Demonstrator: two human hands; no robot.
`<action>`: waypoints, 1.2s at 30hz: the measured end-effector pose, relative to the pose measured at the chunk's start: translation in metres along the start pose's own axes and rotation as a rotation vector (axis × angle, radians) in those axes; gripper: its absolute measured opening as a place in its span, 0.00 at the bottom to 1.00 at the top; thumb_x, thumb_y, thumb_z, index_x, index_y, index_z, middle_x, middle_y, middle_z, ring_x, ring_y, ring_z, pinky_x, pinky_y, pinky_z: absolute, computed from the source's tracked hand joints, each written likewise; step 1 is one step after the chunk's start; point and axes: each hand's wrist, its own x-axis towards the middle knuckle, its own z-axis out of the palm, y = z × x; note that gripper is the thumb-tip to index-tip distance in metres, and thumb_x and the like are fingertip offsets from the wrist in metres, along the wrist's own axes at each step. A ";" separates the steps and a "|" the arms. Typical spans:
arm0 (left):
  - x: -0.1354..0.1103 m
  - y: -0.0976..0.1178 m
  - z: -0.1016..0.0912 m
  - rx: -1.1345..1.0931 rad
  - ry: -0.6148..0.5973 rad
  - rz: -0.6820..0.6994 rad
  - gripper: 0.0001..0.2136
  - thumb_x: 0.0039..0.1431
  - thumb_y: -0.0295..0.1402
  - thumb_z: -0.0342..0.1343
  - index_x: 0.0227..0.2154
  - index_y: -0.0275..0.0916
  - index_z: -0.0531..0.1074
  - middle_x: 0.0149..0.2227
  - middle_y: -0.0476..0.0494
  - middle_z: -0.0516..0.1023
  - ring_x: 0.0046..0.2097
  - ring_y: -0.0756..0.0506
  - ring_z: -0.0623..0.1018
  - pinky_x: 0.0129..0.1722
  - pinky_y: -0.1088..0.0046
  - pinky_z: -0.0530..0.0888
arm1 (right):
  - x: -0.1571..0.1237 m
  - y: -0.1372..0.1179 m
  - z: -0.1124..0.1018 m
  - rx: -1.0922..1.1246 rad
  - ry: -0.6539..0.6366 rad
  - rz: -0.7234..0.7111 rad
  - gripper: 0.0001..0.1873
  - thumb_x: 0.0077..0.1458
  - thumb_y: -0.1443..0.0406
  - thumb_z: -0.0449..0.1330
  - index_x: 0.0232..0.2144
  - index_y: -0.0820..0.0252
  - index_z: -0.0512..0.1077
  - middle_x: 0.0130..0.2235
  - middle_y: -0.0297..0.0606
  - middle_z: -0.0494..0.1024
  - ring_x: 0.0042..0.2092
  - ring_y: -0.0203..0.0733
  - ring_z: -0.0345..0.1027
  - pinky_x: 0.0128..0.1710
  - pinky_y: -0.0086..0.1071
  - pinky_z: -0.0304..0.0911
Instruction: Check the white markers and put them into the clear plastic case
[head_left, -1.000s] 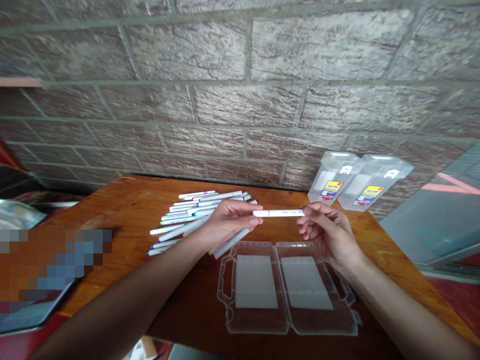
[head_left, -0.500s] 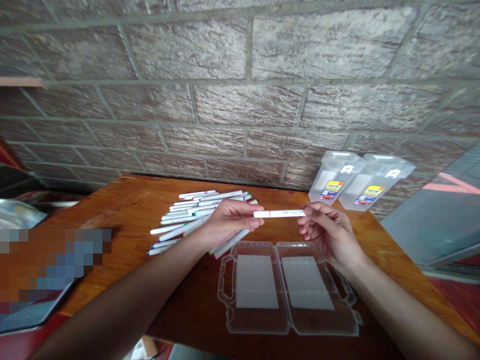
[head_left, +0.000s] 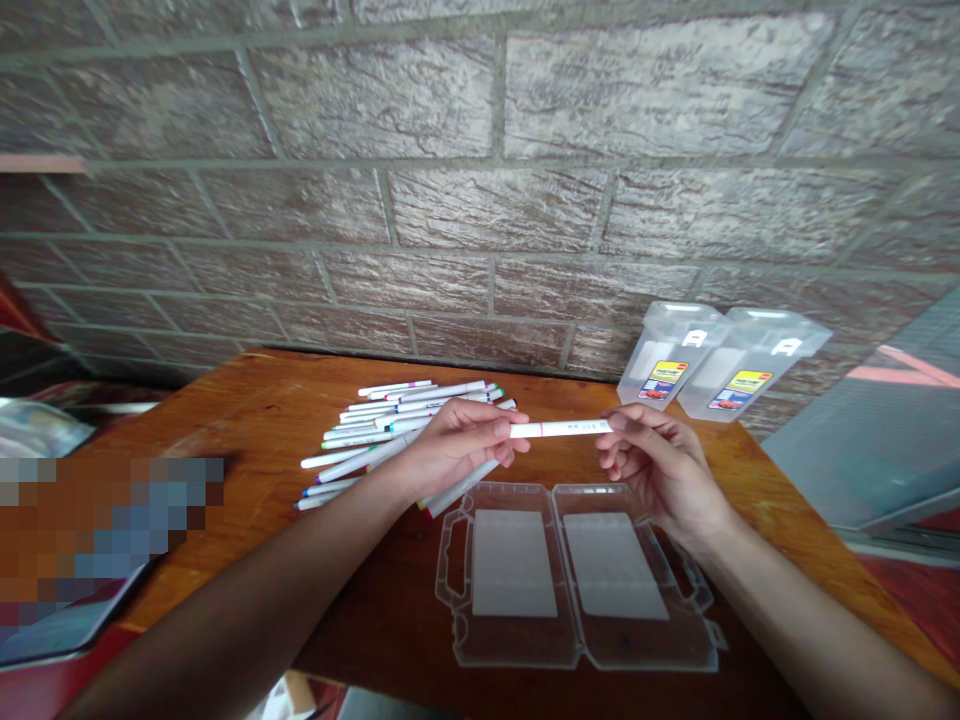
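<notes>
A white marker [head_left: 562, 429] with a thin pink ring lies level between my two hands, above the table. My left hand [head_left: 474, 432] pinches its left end between thumb and fingers. At the other end, my right hand [head_left: 664, 462] grips the tip with thumb and forefinger, the other fingers curled. Several white markers with coloured ends [head_left: 349, 438] are spread in a pile behind and left of my left hand, which hides part of them. Below the held marker, a clear plastic case [head_left: 517, 643] lies unfolded, with a white sheet on each half.
Two translucent plastic boxes [head_left: 660, 345] with yellow and blue labels stand at the back right against the brick wall [head_left: 435, 205]. The wooden table [head_left: 225, 430] ends on the right near a grey panel. A blurred-out screen device [head_left: 82, 625] is at left.
The marker has turned slightly about its length and shifted a little to the right. My left thumb has moved up onto its end; my right hand stays nearly still.
</notes>
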 end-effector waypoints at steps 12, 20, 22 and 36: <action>-0.001 0.002 -0.003 -0.069 -0.063 -0.058 0.08 0.49 0.32 0.75 0.31 0.37 0.84 0.33 0.40 0.84 0.31 0.46 0.81 0.32 0.71 0.73 | -0.002 -0.002 0.002 -0.030 -0.035 0.015 0.11 0.46 0.60 0.77 0.29 0.59 0.81 0.24 0.36 0.83 0.21 0.35 0.73 0.19 0.23 0.70; -0.002 0.002 -0.002 -0.057 -0.067 -0.052 0.08 0.50 0.33 0.74 0.32 0.37 0.84 0.34 0.41 0.84 0.31 0.47 0.80 0.32 0.71 0.73 | -0.001 0.000 0.000 -0.019 -0.044 0.017 0.10 0.47 0.61 0.76 0.29 0.59 0.82 0.24 0.37 0.83 0.22 0.35 0.74 0.19 0.23 0.70; -0.002 0.002 -0.001 -0.046 -0.086 -0.032 0.10 0.49 0.34 0.75 0.34 0.38 0.85 0.31 0.41 0.84 0.30 0.49 0.79 0.32 0.72 0.73 | -0.001 0.001 -0.001 -0.009 -0.034 0.020 0.10 0.47 0.61 0.76 0.29 0.59 0.82 0.25 0.37 0.83 0.22 0.35 0.74 0.19 0.22 0.69; 0.002 -0.004 -0.004 0.060 -0.067 0.043 0.13 0.47 0.28 0.75 0.38 0.41 0.85 0.30 0.45 0.84 0.29 0.52 0.79 0.31 0.78 0.74 | 0.000 0.001 -0.001 0.024 -0.033 0.020 0.10 0.47 0.62 0.77 0.28 0.61 0.81 0.25 0.38 0.84 0.21 0.36 0.76 0.18 0.22 0.71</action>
